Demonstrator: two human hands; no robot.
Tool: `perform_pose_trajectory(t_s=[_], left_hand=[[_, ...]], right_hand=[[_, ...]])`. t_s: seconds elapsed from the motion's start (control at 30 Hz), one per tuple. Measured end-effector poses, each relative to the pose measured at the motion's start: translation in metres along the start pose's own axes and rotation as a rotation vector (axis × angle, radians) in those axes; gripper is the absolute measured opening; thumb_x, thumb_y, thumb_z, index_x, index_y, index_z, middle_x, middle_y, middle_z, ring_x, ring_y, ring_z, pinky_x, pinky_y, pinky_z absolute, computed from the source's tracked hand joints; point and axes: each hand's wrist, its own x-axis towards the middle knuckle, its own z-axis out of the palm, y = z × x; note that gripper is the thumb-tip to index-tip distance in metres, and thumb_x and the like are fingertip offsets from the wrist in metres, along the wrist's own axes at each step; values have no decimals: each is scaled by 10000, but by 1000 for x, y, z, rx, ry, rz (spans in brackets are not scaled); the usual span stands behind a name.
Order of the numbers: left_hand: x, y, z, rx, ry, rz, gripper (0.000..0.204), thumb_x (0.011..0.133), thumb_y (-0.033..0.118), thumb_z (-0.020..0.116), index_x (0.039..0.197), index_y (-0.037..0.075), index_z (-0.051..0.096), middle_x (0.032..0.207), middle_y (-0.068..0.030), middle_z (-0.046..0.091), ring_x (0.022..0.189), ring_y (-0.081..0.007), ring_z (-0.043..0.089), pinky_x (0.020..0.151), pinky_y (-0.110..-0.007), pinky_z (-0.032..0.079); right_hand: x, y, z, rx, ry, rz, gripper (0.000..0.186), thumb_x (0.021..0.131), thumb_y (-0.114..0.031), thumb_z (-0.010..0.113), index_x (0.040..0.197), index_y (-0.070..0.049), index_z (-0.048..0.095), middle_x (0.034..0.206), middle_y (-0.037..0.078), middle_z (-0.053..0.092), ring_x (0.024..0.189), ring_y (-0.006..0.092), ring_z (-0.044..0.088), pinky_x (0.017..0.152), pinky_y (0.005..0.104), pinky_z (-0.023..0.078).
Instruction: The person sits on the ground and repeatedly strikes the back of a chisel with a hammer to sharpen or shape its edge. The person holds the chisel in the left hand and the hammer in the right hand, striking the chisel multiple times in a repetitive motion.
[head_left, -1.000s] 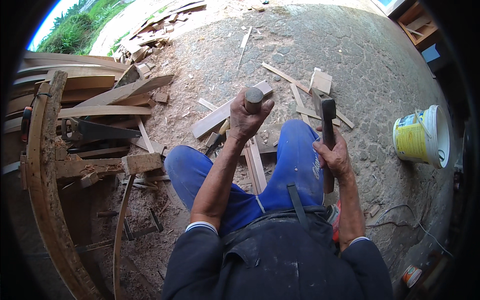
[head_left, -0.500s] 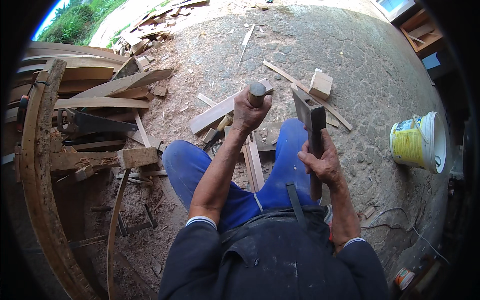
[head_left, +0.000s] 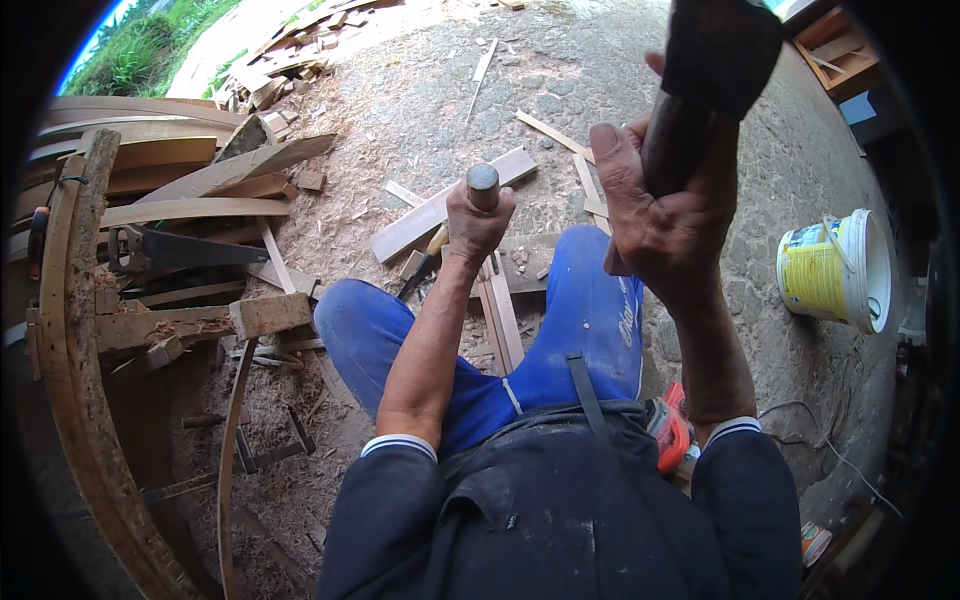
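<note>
My left hand (head_left: 476, 222) is closed around a chisel handle (head_left: 483, 186) whose round metal-capped end points up. It stands over a narrow wooden strip (head_left: 500, 318) that lies between my knees in blue trousers. My right hand (head_left: 655, 215) grips the dark handle of a hammer (head_left: 700, 90), raised high and close to the camera. The hammer's head fills the top right. The chisel's blade is hidden behind my hand.
A white and yellow bucket (head_left: 838, 270) stands at the right. A handsaw (head_left: 180, 250) lies on stacked planks and curved timber (head_left: 80, 330) at the left. A loose plank (head_left: 440, 208) and offcuts lie on the shavings-covered ground ahead. An orange tool (head_left: 672, 432) sits by my right hip.
My right hand has swung the hammer up from beside my right knee to high above it, close to the camera. My left hand stays on the chisel.
</note>
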Motion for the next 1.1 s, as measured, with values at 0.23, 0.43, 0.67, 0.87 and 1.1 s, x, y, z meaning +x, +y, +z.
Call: perform_pose_trajectory(t_s=[0.23, 0.43, 0.67, 0.87, 1.1], left_hand=[[-35, 53, -8, -112, -177, 602, 305, 771, 124, 805, 1054, 64, 708, 1028, -156, 735, 989, -349, 717, 813, -417, 553], [0, 39, -10, -215, 16, -84, 211, 820, 126, 789, 754, 45, 606, 673, 5, 607, 639, -68, 578, 592, -293, 497], [4, 38, -3, -103, -29, 51, 235, 823, 111, 793, 710, 63, 592, 651, 42, 573, 610, -56, 542, 558, -272, 460], [-1, 36, 0, -69, -47, 44, 198, 811, 98, 764, 713, 61, 597, 670, 23, 594, 628, -66, 560, 578, -288, 480], [-13, 19, 1, 13, -15, 108, 183, 778, 132, 753, 794, 31, 601, 690, -108, 622, 631, -222, 638, 633, -373, 531]], right_hand=[[-44, 37, 17, -376, -813, 292, 480, 895, -71, 630, 1344, -42, 460, 976, 270, 684, 954, 490, 678, 821, 551, 519], [-68, 41, 7, -12, -418, 414, 504, 907, -124, 686, 1370, -57, 499, 1011, 255, 707, 954, 423, 721, 838, 480, 550], [-73, 41, 3, 39, -391, 587, 499, 914, -135, 704, 1377, -59, 534, 925, 57, 605, 823, 150, 573, 774, 334, 499], [-84, 44, 3, 44, -427, 602, 538, 896, -122, 697, 1401, -57, 522, 1089, 222, 718, 1012, 344, 725, 897, 431, 549], [-41, 5, -12, 16, -415, 379, 570, 884, -89, 727, 1408, -30, 512, 1086, 228, 726, 987, 329, 746, 857, 421, 571]])
